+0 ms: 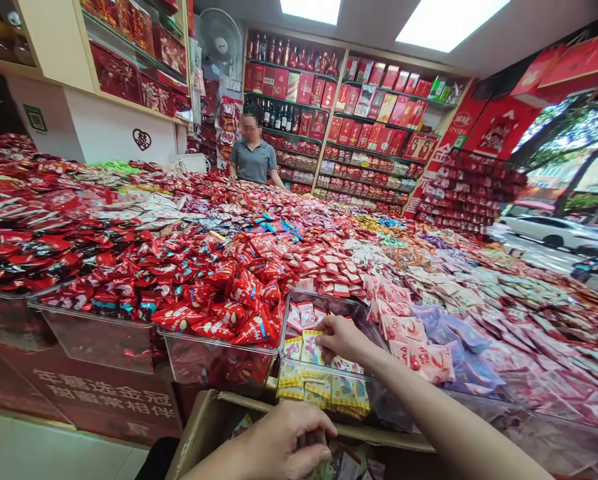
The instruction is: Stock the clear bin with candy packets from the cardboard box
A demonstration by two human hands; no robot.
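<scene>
My right hand [343,340] reaches into a clear plastic bin [285,333], its thumb and fingertips closed on the edge of a small yellow-and-white candy packet [311,347]. More yellow packets [349,393] show through the bin's front wall, and pink-and-white packets [306,313] lie towards its back. Lower down, my left hand [286,437] hovers over an open cardboard box [203,417]. Its fingers are loosely bent, with a gap to the thumb and nothing visible between them. Several wrapped pieces [349,467] lie inside the box, partly hidden by this hand.
Heaped red candy packets [229,313] fill the bins to the left; pink packets [419,357] and purple packets [459,340] lie right. A person [253,157] stands behind the display. Shelves [346,73] with bottles and red boxes line the back wall.
</scene>
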